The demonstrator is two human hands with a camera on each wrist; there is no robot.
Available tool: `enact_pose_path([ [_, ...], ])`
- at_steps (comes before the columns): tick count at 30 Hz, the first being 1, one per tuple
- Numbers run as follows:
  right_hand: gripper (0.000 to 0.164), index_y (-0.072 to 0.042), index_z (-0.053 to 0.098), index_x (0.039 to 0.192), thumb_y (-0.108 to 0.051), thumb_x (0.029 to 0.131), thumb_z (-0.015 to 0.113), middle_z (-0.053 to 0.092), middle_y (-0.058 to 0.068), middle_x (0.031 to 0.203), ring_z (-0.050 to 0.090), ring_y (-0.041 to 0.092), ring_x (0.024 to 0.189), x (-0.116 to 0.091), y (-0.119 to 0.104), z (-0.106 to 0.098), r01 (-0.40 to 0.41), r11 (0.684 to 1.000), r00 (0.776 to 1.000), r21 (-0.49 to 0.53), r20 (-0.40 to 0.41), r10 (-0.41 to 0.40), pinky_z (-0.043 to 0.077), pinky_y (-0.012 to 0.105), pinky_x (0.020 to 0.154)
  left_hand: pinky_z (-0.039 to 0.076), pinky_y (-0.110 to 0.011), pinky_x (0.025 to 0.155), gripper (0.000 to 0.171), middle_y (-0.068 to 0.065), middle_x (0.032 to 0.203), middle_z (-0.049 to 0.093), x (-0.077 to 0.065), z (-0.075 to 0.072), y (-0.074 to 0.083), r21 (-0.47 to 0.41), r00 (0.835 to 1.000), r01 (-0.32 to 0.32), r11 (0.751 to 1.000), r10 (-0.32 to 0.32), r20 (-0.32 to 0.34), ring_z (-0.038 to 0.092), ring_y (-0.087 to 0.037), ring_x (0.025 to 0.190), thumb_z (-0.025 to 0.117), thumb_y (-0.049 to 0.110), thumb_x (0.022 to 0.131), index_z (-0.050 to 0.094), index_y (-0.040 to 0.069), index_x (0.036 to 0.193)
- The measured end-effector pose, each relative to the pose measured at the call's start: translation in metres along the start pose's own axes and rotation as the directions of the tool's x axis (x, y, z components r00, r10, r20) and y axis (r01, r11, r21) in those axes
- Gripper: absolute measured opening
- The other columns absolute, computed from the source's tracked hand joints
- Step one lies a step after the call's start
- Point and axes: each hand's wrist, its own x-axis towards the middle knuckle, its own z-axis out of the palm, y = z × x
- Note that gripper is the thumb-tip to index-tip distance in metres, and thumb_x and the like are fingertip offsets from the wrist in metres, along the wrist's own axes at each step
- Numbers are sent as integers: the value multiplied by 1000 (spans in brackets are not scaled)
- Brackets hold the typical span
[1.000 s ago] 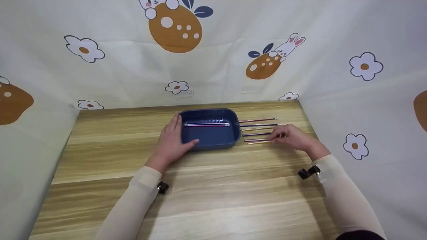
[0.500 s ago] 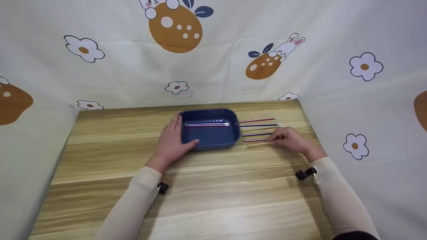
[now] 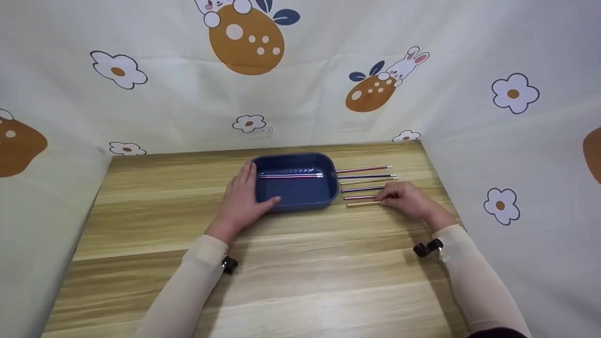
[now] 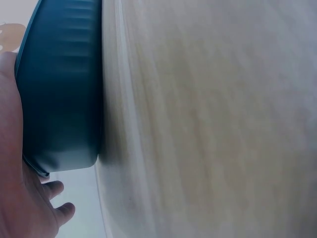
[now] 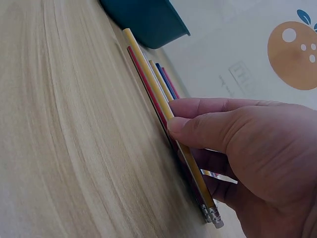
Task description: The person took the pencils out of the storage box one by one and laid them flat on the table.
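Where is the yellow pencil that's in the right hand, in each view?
Head: the pencil is right of centre, one end in the right hand.
Left wrist: not in this picture.
Right wrist: mid-picture, slanting from upper left towards the bottom.
Shared landmark: the box, near centre in head, upper left in left wrist, top in right wrist.

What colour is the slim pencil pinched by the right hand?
Yellow; the slim pencil shows best in the right wrist view.
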Motion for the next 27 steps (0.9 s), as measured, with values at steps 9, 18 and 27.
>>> enact_pose_path([
  [9,16,-8,88,108,2,99,79,81,5,111,73,30,112,0,4,3,-14,1000,1000,-3,-1,14,51,20,98,18,-61,134,125,-18,185,7,-1,-1,1,-1,1000,17,1000,-17,8,14,-39,169,66,78,96,10,0,177],
  [18,18,-7,88,110,4,98,79,82,5,112,74,30,112,0,1,6,23,998,1000,-55,-8,-23,53,24,101,18,-61,134,127,-17,185,6,0,-1,1,4,1000,12,1000,-12,9,14,-38,169,64,82,95,9,1,177],
  [27,17,-3,87,107,8,96,79,81,9,109,75,32,107,-2,0,9,51,996,998,-79,-39,-54,56,23,96,18,-61,134,126,-18,185,8,0,1,1,-12,1000,12,1000,-12,-2,16,-40,168,66,79,95,11,1,177],
])
